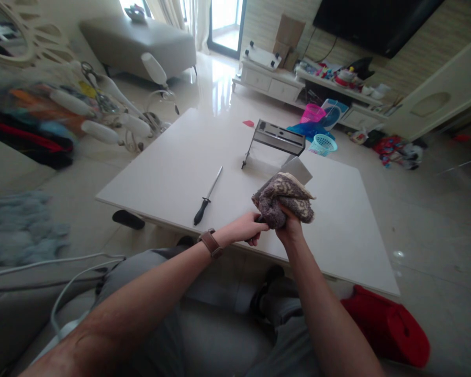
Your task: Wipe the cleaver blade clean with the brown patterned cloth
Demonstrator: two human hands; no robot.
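Observation:
My left hand (252, 228) is closed round the dark handle of a broad-bladed kitchen knife. The knife's flat grey blade (299, 170) sticks out past a brown and cream patterned cloth (283, 199), which covers its middle. Bunched in my right hand (290, 225), the cloth is wrapped about the blade. Both hands are over the near edge of the white table (160, 173). To their left lies a sharpening steel (209, 196) with a black handle. A knife rack (279, 139) with a slotted top and clear sides stands beyond the knife.
A small red piece (248, 123) lies at the table's far side. On the floor beyond are a light blue basket (322, 145) and a pink basket (313, 113). A red object (388, 324) is below the table at right. A chandelier-like lamp (121, 115) sits at left.

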